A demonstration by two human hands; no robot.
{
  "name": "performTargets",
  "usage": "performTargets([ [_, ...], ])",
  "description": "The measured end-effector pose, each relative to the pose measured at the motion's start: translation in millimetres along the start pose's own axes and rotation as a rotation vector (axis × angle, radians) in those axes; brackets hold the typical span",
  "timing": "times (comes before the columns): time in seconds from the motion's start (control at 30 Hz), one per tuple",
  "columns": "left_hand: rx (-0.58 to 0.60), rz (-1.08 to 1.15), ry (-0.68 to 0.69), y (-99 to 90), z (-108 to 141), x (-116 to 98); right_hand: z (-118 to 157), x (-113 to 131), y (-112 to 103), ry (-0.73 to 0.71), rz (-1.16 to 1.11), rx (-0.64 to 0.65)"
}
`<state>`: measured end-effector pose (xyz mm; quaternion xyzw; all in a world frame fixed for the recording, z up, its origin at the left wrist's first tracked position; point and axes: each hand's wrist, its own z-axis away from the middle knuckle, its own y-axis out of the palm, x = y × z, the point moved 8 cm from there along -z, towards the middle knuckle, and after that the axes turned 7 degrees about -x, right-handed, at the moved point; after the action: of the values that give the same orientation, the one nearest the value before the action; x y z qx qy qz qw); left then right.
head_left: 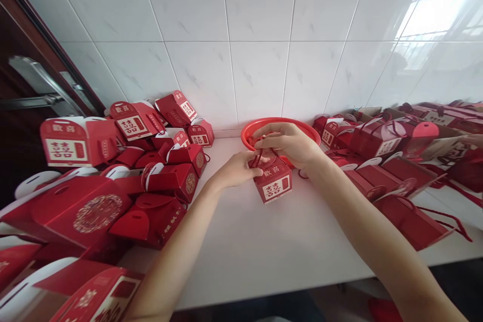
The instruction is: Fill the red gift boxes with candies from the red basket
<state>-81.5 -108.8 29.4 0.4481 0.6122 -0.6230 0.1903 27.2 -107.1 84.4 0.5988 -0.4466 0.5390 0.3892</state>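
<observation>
Centrally, a small red paper gift box (272, 184) stands upright on the white countertop (241, 261), with the red double-happiness character on its white panel facing the viewer. Thin red cord (263, 155) rises from the top of the box into both hands; the upright stance appears to bring the cord up between the hands. The right hand (287, 143) is curved over the box and partly closed, its fingers (264, 132) pinching the cord. The left hand (236, 171) is also partly closed, lying against the upper left of the box and beside the cord; whether it grips the cord cannot be told. Just behind the box, a round red plastic basin (281, 120) sits near the white tiled wall (256, 80). To the left lies a heap of red paper gift boxes (166, 176), some with white-edged flaps. To the right, red boxes with cord handles (411, 221) lie overlapping, so that the stock flanks the hands on both sides, probably within easy reach.
</observation>
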Motion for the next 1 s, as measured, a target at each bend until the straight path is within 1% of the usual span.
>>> performTargets([
  [0.07,0.031,-0.031,-0.014,7.7,-4.1,10.7,1.4,-5.8,2.8,0.005,0.101,0.025],
  [0.17,0.087,-0.071,-0.021,22.2,-9.6,24.0,1.5,-20.0,6.1,0.017,0.347,0.073],
  [0.23,0.103,-0.114,-0.042,29.2,-11.9,29.7,-0.7,-26.2,2.4,-0.013,0.515,0.043],
  [0.3,0.109,-0.123,-0.071,33.4,-12.8,32.2,-2.9,-27.8,-3.6,-0.053,0.634,-0.012],
  [0.47,0.136,-0.057,-0.095,38.9,-13.6,33.9,-4.4,-24.4,-13.2,-0.098,0.796,-0.072],
  [0.6,0.111,-0.054,-0.095,39.5,-16.8,40.2,-3.7,-20.6,-16.9,-0.120,0.907,-0.110],
  [0.73,0.128,-0.061,-0.079,40.9,-17.7,42.3,-2.9,-19.6,-17.6,-0.128,1.003,-0.135],
  [0.8,0.152,-0.052,-0.050,40.1,-16.8,38.6,-3.0,-18.1,-16.9,-0.152,1.019,-0.135],
  [0.9,0.173,0.037,0.015,33.8,-14.8,25.2,-4.6,-15.6,-20.1,-0.174,0.974,-0.136],
  [0.93,0.147,0.075,0.032,28.4,-14.4,19.8,-5.2,-13.9,-22.7,-0.183,0.942,-0.140],
  [0.97,0.096,0.112,0.050,20.9,-14.2,13.9,-5.7,-11.7,-25.9,-0.191,0.902,-0.145],
  [1.0,0.014,0.146,0.075,11.1,-13.6,7.3,-5.8,-9.0,-29.6,-0.197,0.856,-0.149],
])
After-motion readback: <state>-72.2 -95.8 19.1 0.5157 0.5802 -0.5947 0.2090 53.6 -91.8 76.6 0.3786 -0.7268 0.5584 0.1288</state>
